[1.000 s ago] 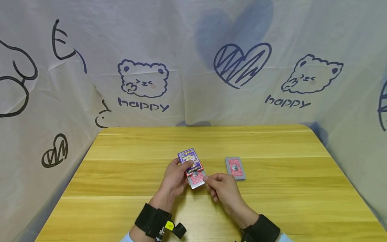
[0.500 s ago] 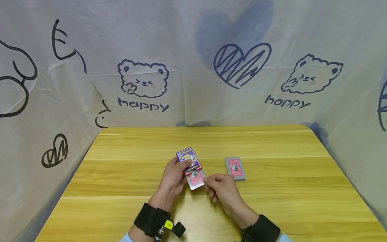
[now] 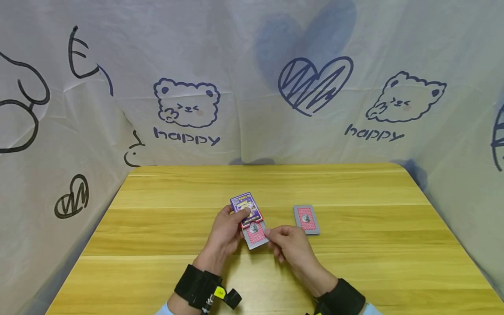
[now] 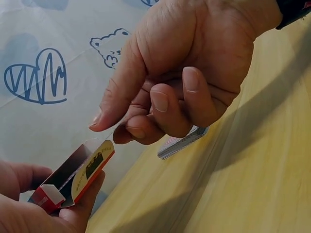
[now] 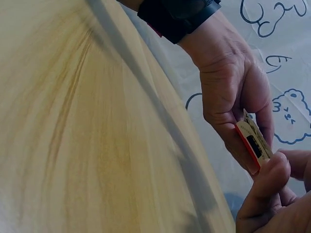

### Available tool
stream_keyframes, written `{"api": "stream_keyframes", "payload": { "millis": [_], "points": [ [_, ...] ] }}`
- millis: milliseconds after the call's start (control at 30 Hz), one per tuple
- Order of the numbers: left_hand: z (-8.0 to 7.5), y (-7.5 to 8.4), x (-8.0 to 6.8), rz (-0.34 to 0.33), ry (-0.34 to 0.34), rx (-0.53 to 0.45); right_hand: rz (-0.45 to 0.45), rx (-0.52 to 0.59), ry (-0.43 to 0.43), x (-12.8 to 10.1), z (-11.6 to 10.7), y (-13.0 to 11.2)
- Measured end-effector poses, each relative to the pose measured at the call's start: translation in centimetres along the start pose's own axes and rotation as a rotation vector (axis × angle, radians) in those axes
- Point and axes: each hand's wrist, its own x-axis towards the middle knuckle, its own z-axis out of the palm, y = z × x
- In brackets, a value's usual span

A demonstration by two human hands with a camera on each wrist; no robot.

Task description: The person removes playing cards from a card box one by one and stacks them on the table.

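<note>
Card box point(image 3: 246, 210) gripped in left hand point(image 3: 226, 232); right hand point(image 3: 289, 245) fingers pinch the protruding cards point(image 3: 256, 235), best drawn straight toward 5 o'clock, box steady above the bench point(image 3: 157, 227)

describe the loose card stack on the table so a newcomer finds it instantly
On the wooden table, look just right of the two hands at its centre. The card stack lies flat there, red-backed with a grey border, alone and untouched, unlike the cards held at the purple box.

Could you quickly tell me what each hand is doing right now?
Left hand: grips the card box.
Right hand: pinches the cards sticking out of it.
</note>
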Motion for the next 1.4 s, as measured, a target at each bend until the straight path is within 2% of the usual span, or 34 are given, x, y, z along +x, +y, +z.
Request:
{"api": "stream_keyframes", "payload": {
  "millis": [533,833,1067,1200,1400],
  "points": [
    [-0.2,0.2,0.0,0.015,0.005,0.022,0.024,-0.027,0.006,-0.3,0.2,-0.3],
    [-0.6,0.4,0.4,0.036,0.034,-0.024,0.006,-0.043,-0.045,-0.8,-0.2,-0.2],
    [-1.0,0.9,0.7,0.068,0.113,-0.079,-0.001,-0.03,-0.097,-0.9,-1.7,-0.1],
    [-1.2,1.1,0.6,0.057,0.124,-0.076,-0.007,-0.036,-0.064,-0.4,-2.9,-0.3],
    [-1.3,1.2,0.7,0.041,0.114,-0.07,-0.032,-0.1,0.003,0.6,-5.5,-0.9]
  ]
}}
